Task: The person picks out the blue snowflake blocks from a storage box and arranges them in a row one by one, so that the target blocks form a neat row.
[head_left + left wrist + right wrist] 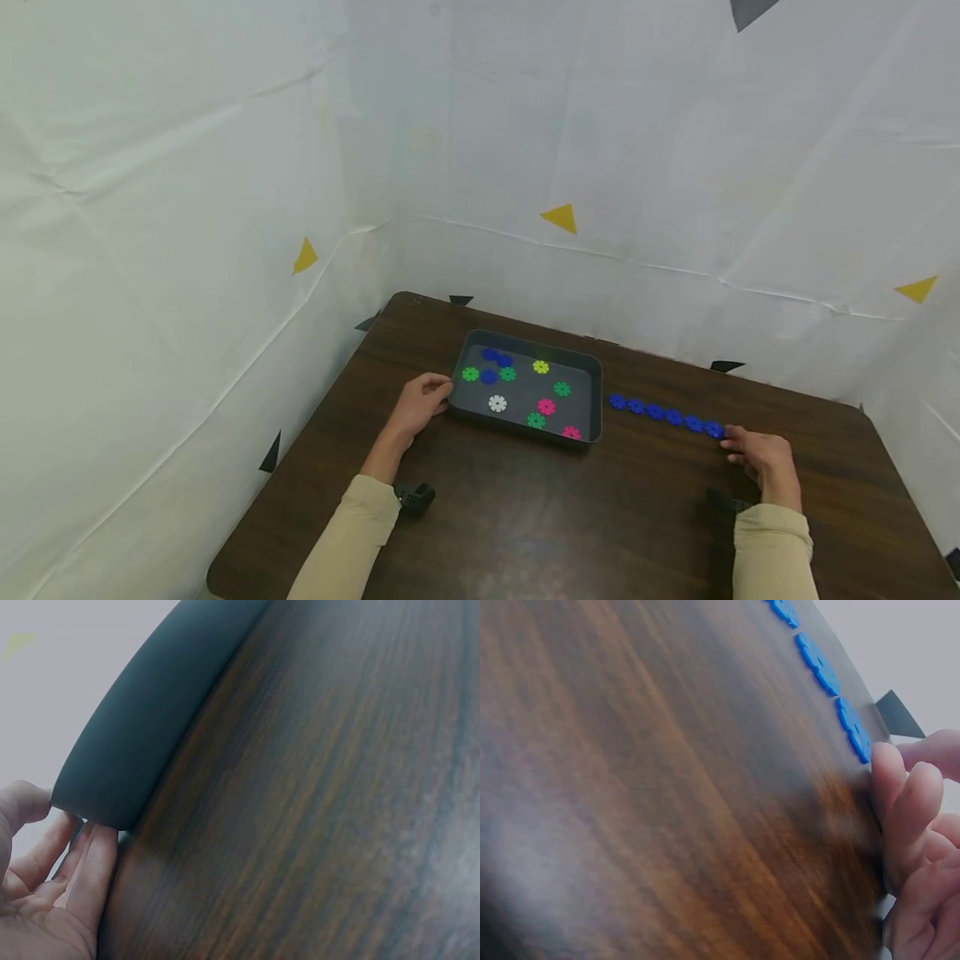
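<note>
Six blue, flat, flower-shaped notched discs (655, 412) lie in a row on the dark brown, streaky wood-grain surface (487, 508), just right of a smooth dark grey rectangular tray (525, 389) with rounded corners. The row's long axis is pretty straight, slanting from beside the tray toward the near right, ending at the right hand (763, 458). Its fingertips are at the last disc's edge, can't tell if they're pinching it. The left hand (420, 406) is relaxed, straightish fingers touching the tray's near-left corner.
</note>
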